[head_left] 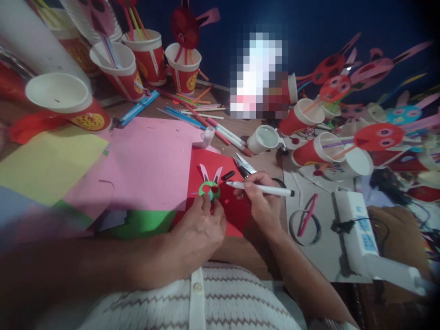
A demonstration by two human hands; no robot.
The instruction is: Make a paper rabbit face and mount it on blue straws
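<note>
A green paper disc (209, 189) with two red eye dots and pink ears lies on a red paper sheet (220, 165). My left hand (197, 233) presses the disc's lower edge down with closed fingertips. My right hand (261, 199) grips a white marker pen (264, 188), held almost level, its tip pointing left just right of the disc. The pen's black cap (228, 175) lies on the red sheet above the tip. Scissors (244, 166) rest beside my right hand.
Pink (147, 160), yellow (48, 162) and green (144, 222) paper sheets cover the left of the table. Red paper cups (68, 98) with straws stand at the back; finished cup animals (374, 137) crowd the right. A tape ring (304, 227) and a white glue gun (360, 233) lie right.
</note>
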